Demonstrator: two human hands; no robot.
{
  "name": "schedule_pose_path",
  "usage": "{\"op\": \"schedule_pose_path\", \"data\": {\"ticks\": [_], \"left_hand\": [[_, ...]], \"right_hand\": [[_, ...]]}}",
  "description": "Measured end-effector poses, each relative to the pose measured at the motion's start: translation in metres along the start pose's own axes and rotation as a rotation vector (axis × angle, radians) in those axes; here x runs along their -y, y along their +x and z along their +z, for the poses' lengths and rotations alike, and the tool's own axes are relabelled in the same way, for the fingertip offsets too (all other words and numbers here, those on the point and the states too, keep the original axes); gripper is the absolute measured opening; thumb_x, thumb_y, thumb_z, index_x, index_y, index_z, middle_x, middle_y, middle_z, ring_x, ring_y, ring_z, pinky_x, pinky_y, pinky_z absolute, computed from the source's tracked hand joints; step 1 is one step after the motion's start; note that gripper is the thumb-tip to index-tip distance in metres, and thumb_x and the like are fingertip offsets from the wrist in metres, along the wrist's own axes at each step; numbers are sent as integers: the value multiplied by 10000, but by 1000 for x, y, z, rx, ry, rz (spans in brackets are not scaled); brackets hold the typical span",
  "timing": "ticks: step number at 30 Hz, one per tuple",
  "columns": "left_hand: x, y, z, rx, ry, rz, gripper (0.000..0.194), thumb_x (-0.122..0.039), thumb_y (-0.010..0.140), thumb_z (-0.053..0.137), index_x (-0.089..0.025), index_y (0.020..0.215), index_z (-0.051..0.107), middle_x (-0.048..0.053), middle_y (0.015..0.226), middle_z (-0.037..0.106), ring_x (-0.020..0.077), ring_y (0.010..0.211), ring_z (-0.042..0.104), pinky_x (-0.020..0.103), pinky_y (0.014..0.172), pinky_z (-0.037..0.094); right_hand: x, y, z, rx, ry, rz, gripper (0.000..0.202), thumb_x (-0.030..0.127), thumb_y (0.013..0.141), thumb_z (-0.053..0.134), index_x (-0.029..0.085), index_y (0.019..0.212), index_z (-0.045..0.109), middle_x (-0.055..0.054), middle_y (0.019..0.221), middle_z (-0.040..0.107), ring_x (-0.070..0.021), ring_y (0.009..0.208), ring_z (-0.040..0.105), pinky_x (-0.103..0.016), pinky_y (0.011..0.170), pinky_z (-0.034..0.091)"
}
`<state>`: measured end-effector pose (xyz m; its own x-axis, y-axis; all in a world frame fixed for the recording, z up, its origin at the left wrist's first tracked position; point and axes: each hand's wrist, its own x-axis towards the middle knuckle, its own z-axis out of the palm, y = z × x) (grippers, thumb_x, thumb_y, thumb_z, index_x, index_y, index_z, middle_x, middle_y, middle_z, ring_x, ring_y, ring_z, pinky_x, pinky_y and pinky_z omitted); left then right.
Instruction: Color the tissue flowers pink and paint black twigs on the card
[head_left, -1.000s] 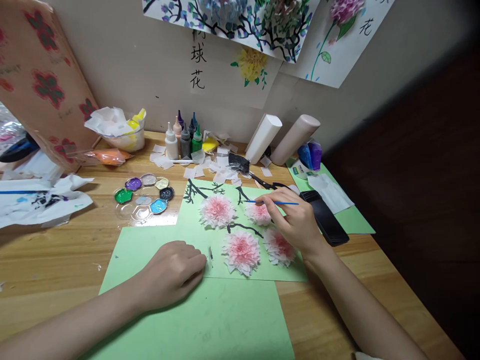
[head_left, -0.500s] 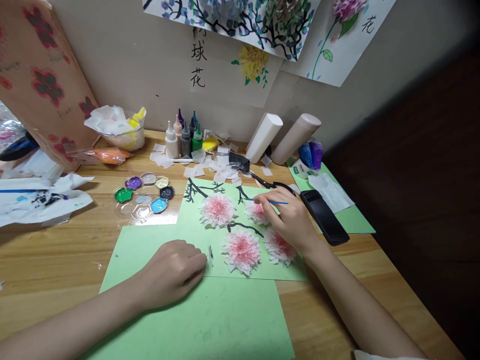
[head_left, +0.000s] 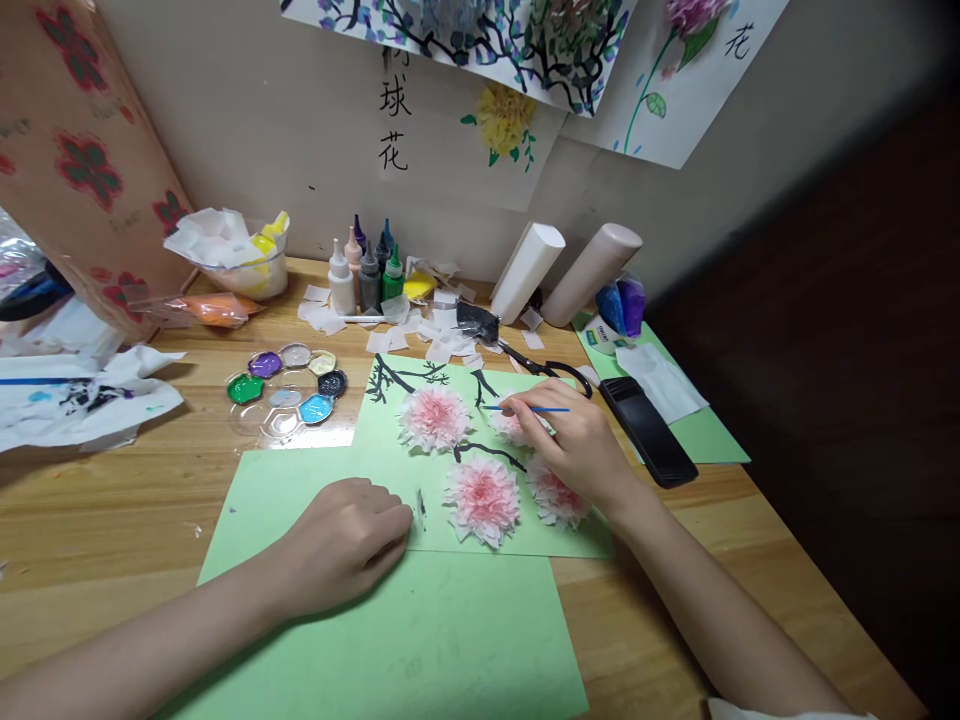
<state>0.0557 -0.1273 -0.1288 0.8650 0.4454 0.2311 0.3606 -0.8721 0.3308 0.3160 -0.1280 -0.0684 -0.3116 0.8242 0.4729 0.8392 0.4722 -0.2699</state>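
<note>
A thin blue paintbrush [head_left: 547,409] is pinched in my right hand [head_left: 574,435], its tip beside a black painted branch [head_left: 481,388] on the upper green sheet [head_left: 420,470]. Several pink-and-white paper flowers [head_left: 484,500] are on that sheet; my right hand partly covers two of them. Another black branch [head_left: 487,452] runs above the lower flower, and a forked one [head_left: 386,378] fills the top left corner. My left hand [head_left: 352,535] rests with curled fingers on the green paper, next to a dark smudge [head_left: 421,508]. Whatever its fingers may hold is hidden.
A paint palette [head_left: 289,390] sits left of the sheet. Behind are paint bottles [head_left: 367,275], paper scraps [head_left: 442,345] and black scissors [head_left: 547,368]. A black phone [head_left: 649,430] lies right of my hand. A stained tissue [head_left: 90,395] is at far left; a larger green sheet [head_left: 390,640] lies nearest me.
The brush tip has moved slightly left and down, off the lower end of the small branch, as my right hand shifted a little. My left hand stays in place.
</note>
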Motion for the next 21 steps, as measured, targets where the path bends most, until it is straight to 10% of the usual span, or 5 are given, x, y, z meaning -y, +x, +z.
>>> {"op": "schedule_pose_path", "data": {"ticks": [21], "left_hand": [[0,1,0,12,3,-3,216,-107,834,368,-184,633,378,-22,556,482,127,499,364,276,511,249]], "right_hand": [[-13,1,4,-105,69,113,173,196,895,455,206,910,627,-38,865,685,-195,836,579,-351,760,450]]}}
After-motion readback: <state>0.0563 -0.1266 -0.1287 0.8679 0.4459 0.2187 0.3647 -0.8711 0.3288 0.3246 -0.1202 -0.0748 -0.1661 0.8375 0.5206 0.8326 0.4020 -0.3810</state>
